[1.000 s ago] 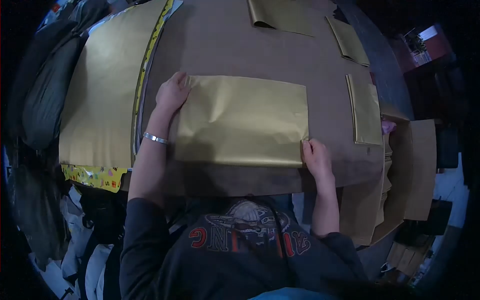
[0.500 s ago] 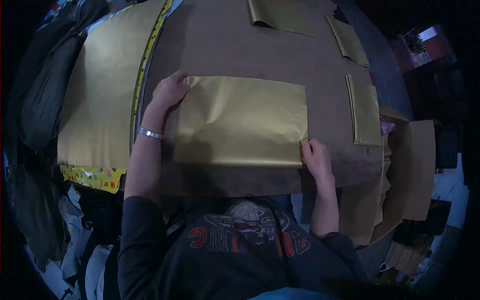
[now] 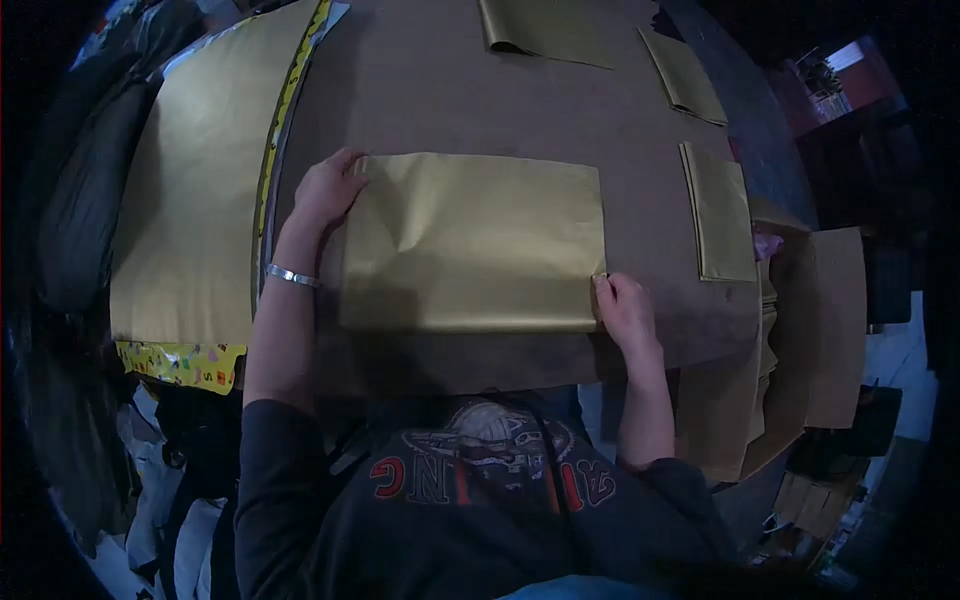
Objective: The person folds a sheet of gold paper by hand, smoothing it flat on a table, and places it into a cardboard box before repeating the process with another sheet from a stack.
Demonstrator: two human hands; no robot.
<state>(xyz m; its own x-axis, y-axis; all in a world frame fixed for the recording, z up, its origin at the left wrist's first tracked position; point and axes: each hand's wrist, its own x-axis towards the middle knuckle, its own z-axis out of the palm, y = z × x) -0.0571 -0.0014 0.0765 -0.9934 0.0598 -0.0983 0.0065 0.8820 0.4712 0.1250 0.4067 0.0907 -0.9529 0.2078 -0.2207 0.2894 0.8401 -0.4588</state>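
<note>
A folded sheet of gold paper (image 3: pixel 480 245) lies in front of me on the brown table (image 3: pixel 430 90), with a slight crease toward its upper left. My left hand (image 3: pixel 332 187) grips its far left corner, fingers closed on the edge. At the near right corner, my right hand (image 3: pixel 625 305) pinches the paper between thumb and fingers. The near edge runs straight, like a fold.
Large gold sheets (image 3: pixel 200 180) lie at the left over yellow patterned wrapping (image 3: pixel 185 365). More folded gold pieces (image 3: pixel 718 210) rest at the right, another (image 3: pixel 682 75) farther back, and a curled one (image 3: pixel 545 35) at the far edge. A cardboard box (image 3: pixel 835 320) stands right of the table.
The whole view has shifted slightly, so the table and papers sit a little farther left. Both hands keep their hold on the same corners of the gold paper.
</note>
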